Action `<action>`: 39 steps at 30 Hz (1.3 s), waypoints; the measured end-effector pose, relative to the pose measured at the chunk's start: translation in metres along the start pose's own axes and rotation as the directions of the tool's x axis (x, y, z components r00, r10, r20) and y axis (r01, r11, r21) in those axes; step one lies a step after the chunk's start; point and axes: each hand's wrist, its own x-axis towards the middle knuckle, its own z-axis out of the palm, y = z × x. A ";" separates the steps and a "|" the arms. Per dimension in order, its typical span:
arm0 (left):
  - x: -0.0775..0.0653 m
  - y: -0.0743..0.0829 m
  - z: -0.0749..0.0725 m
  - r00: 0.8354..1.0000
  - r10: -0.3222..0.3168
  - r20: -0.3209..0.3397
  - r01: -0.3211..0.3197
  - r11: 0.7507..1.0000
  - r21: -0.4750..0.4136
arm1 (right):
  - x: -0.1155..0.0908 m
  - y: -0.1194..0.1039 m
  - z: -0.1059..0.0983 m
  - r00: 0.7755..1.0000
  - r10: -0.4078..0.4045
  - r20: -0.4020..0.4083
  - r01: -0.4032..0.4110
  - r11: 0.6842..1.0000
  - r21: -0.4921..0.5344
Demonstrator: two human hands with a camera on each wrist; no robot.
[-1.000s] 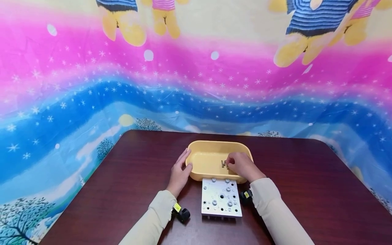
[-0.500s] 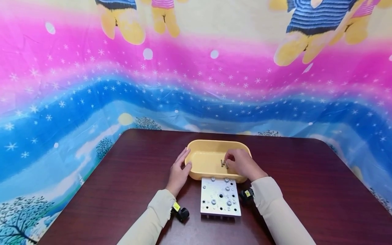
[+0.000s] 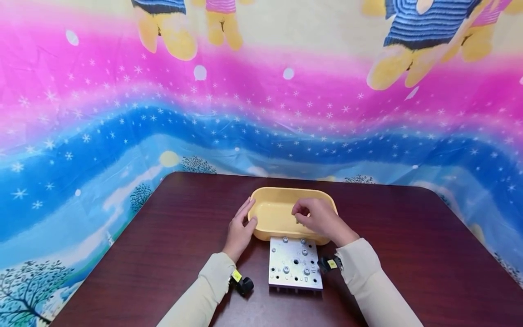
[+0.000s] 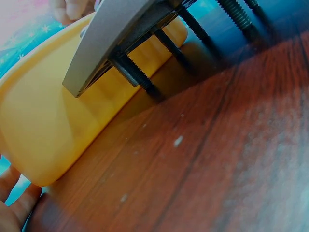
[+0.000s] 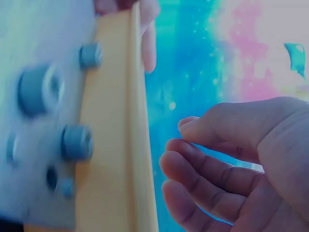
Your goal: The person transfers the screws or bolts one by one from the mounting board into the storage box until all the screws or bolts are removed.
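My left hand (image 3: 240, 231) rests against the left end of a yellow tray (image 3: 269, 237), its fingers straight and the thumb at the front corner. Over the tray's interior, my right hand (image 3: 320, 220) bends its fingers with thumb and forefinger close together. Right beneath those fingertips shows a bit of a small metal pin or screw (image 3: 298, 222), mostly hidden by the hand. In the right wrist view the fingers (image 5: 193, 176) are loosely curled behind the tray rim. Nothing is visible between them there, and a grip on a small piece cannot be made out.
A silver metal plate (image 3: 282, 256) with holes and several socket-head bolts stands against the tray's near side. Threaded bolt shanks (image 4: 169, 46) hold it above the dark wooden table (image 3: 184, 227). A printed curtain (image 3: 261, 113) hangs behind the table.
My right hand has shifted slightly left within the tray, now covering the small metal pieces that showed earlier. The left hand, tray and plate keep their places.
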 end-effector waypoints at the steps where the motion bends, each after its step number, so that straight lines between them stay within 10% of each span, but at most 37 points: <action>1: 0.000 0.000 0.001 1.000 0.000 0.002 0.000 1.000 0.001 | -0.001 -0.003 -0.001 1.000 -0.007 0.001 0.007 1.000 0.004; 22: -0.002 0.000 0.005 1.000 -0.014 0.014 0.015 1.000 -0.018 | -0.015 -0.052 0.021 0.970 -0.133 0.204 0.134 0.991 0.006; 39: -0.001 -0.001 -0.002 1.000 -0.003 0.021 0.004 0.999 -0.038 | -0.018 -0.060 0.034 0.901 0.002 0.433 0.029 0.998 -0.064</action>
